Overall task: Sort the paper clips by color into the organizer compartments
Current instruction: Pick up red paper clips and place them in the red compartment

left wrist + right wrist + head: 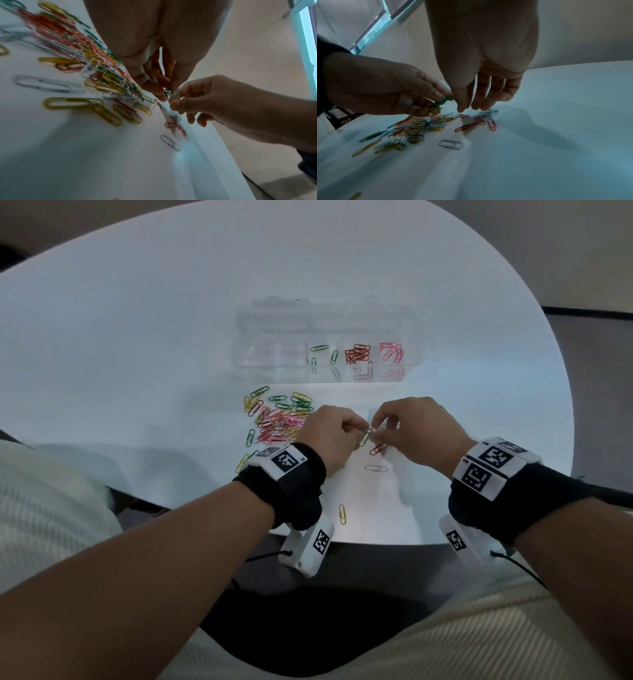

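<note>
A clear organizer [415, 361] stands at the middle back of the white table [137, 354]; its compartments hold green clips [322, 354], red clips [358, 355] and pink clips [392, 352]. A mixed pile of coloured clips [277, 419] lies in front of it. My left hand [356, 431] pinches a green clip [443, 101] and a yellow clip [430, 107] just right of the pile. My right hand [375, 429] meets it and pinches the green clip's other end [175, 94] between thumb and forefinger, a little above the table.
Loose clips lie under and near the hands: a red one [378, 449], a white one [376, 468], and a yellow one [342, 513] close to the table's front edge. Several red clips [479, 121] and pale blue clips [488, 112] sit below my right fingers.
</note>
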